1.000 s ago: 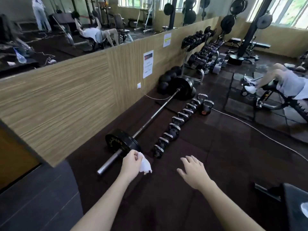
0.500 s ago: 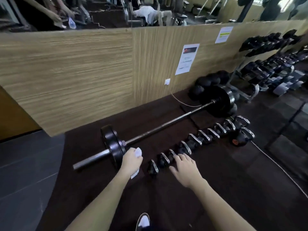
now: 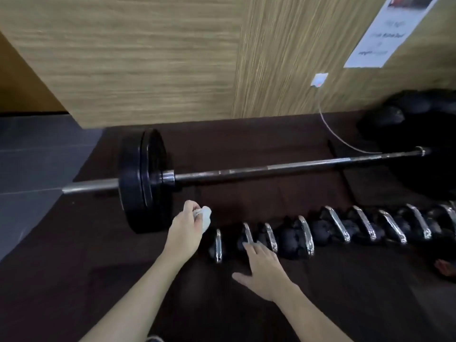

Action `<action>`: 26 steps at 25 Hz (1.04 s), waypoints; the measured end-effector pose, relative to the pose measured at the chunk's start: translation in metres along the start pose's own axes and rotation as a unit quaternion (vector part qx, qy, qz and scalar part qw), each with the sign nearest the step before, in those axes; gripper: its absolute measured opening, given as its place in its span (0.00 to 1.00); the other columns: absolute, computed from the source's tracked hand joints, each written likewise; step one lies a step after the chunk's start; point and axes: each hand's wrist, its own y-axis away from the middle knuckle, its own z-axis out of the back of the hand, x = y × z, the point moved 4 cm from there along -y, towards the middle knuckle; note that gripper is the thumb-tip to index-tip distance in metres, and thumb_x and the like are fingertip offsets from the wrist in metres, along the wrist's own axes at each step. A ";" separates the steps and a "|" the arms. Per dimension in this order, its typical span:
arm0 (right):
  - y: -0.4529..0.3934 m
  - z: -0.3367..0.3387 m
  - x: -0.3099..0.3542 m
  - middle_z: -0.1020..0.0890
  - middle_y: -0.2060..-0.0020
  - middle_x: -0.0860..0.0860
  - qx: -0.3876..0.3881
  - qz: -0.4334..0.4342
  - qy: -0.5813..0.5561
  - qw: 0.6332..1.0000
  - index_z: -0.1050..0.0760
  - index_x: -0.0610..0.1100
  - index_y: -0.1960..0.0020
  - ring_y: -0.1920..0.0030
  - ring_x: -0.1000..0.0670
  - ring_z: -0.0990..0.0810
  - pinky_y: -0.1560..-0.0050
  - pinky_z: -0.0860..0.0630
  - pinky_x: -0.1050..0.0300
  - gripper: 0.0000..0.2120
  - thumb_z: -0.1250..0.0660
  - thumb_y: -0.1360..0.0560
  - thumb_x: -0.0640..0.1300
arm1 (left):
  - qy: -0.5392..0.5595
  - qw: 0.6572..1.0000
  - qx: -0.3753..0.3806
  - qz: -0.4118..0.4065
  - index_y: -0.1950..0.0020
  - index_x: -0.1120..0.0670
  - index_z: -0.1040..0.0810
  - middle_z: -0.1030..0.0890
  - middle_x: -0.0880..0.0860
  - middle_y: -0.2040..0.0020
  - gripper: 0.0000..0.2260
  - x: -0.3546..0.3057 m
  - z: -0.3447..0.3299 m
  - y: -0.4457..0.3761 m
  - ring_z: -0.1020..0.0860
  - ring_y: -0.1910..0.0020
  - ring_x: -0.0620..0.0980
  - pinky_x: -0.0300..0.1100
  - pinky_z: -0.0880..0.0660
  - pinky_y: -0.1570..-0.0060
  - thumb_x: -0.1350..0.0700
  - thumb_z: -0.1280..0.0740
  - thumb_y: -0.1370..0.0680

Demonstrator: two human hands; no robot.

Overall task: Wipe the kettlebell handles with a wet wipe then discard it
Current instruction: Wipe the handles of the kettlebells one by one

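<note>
Showing the left hand [image 3: 183,230] clenched around a soft, crushable wet wipe [image 3: 204,216], right hand [image 3: 265,267] splayed beside rigid, likely slick chrome kettlebell handles [image 3: 306,235], best gripped mid-span.

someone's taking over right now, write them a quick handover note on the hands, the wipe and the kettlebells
Left hand: shut on the crumpled wet wipe, held just above the near end of the kettlebell row.
Right hand: open, empty, fingers reaching to the second kettlebell handle.
The row lies on the dark floor mat, in front of the barbell.
Done: wipe in hand, person at the row.
Left: wipe every handle, starting with the nearest one, then discard the wipe. No bin in view.
</note>
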 end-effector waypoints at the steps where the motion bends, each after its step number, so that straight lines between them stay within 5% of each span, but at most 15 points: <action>1: -0.022 -0.022 -0.016 0.44 0.16 0.48 0.004 0.010 -0.012 1.000 0.51 0.46 0.14 0.15 0.46 0.50 0.16 0.49 0.48 0.46 0.35 0.21 0.68 | -0.015 1.000 -0.009 -0.003 0.42 0.50 0.29 0.20 0.50 0.52 0.03 0.018 -0.024 -0.009 0.20 0.53 0.50 0.51 0.21 0.53 0.56 0.40 0.14; 6: -0.128 -0.138 -0.074 0.46 0.15 0.52 0.033 0.040 -0.124 0.991 0.53 0.48 0.14 0.16 0.51 0.48 0.17 0.42 0.50 0.52 0.28 0.25 0.66 | -0.066 0.996 0.023 -0.051 0.46 0.48 0.32 0.19 0.51 0.49 0.02 0.099 -0.136 -0.059 0.20 0.54 0.52 0.52 0.21 0.55 0.54 0.40 0.14; 9: -0.179 -0.202 -0.088 0.49 0.15 0.54 0.041 0.070 -0.156 0.984 0.55 0.49 0.14 0.15 0.52 0.49 0.17 0.44 0.53 0.53 0.25 0.25 0.61 | -0.102 0.986 0.085 -0.104 0.40 0.51 0.30 0.23 0.49 0.32 0.04 0.146 -0.193 -0.085 0.22 0.35 0.50 0.47 0.24 0.38 0.54 0.41 0.13; 11: -0.210 -0.236 -0.093 0.51 0.14 0.54 0.041 0.083 -0.173 0.981 0.56 0.52 0.14 0.15 0.51 0.48 0.17 0.44 0.54 0.50 0.26 0.23 0.57 | -0.132 0.970 0.164 -0.123 0.43 0.51 0.29 0.35 0.47 0.19 0.05 0.174 -0.229 -0.095 0.37 0.19 0.46 0.41 0.34 0.27 0.51 0.41 0.13; 13: -0.236 -0.262 -0.100 0.48 0.15 0.53 0.022 0.103 -0.168 0.980 0.55 0.55 0.14 0.17 0.48 0.41 0.19 0.39 0.55 0.47 0.27 0.21 0.54 | -0.138 0.956 0.224 -0.131 0.49 0.50 0.24 0.45 0.40 0.18 0.14 0.188 -0.251 -0.096 0.50 0.16 0.40 0.40 0.45 0.22 0.44 0.43 0.13; 14: -0.245 -0.271 -0.103 0.47 0.15 0.53 0.004 0.110 -0.157 0.981 0.54 0.56 0.14 0.19 0.48 0.36 0.21 0.36 0.56 0.45 0.28 0.20 0.53 | -0.133 0.959 0.214 -0.127 0.48 0.50 0.21 0.41 0.39 0.20 0.17 0.191 -0.257 -0.100 0.48 0.17 0.40 0.40 0.44 0.21 0.43 0.44 0.13; 16: -0.257 -0.279 -0.105 0.49 0.14 0.55 -0.038 0.116 -0.135 0.983 0.55 0.56 0.14 0.20 0.51 0.33 0.24 0.32 0.59 0.44 0.29 0.19 0.50 | -0.144 0.971 0.140 -0.130 0.43 0.53 0.20 0.22 0.45 0.32 0.16 0.189 -0.256 -0.117 0.28 0.29 0.48 0.43 0.28 0.33 0.46 0.44 0.13; 18: -0.263 -0.281 -0.106 0.52 0.15 0.57 -0.066 0.121 -0.134 0.981 0.55 0.55 0.14 0.18 0.52 0.39 0.23 0.35 0.60 0.44 0.30 0.18 0.48 | -0.143 0.978 0.124 -0.084 0.42 0.53 0.25 0.20 0.50 0.48 0.10 0.190 -0.255 -0.135 0.23 0.49 0.52 0.44 0.28 0.56 0.50 0.42 0.14; 19: -0.265 -0.280 -0.106 0.52 0.15 0.58 -0.071 0.120 -0.138 0.980 0.55 0.55 0.14 0.17 0.54 0.41 0.22 0.37 0.60 0.43 0.30 0.18 0.47 | -0.136 0.979 0.145 -0.045 0.40 0.52 0.27 0.21 0.51 0.47 0.10 0.194 -0.257 -0.142 0.24 0.51 0.52 0.44 0.30 0.58 0.50 0.43 0.14; 23: -0.269 -0.280 -0.111 0.48 0.15 0.59 -0.074 0.137 -0.145 0.977 0.51 0.54 0.14 0.18 0.55 0.40 0.22 0.37 0.61 0.43 0.28 0.20 0.45 | -0.102 0.976 0.192 -0.002 0.22 0.49 0.38 0.23 0.54 0.33 0.20 0.209 -0.259 -0.128 0.23 0.42 0.51 0.50 0.26 0.41 0.46 0.47 0.13; 26: -0.273 -0.281 -0.114 0.44 0.16 0.60 -0.083 0.139 -0.167 0.973 0.46 0.54 0.15 0.19 0.56 0.38 0.21 0.36 0.59 0.42 0.27 0.21 0.43 | -0.089 0.980 0.164 -0.068 0.15 0.46 0.61 0.51 0.45 0.14 0.32 0.229 -0.261 -0.085 0.45 0.17 0.44 0.45 0.44 0.19 0.41 0.48 0.13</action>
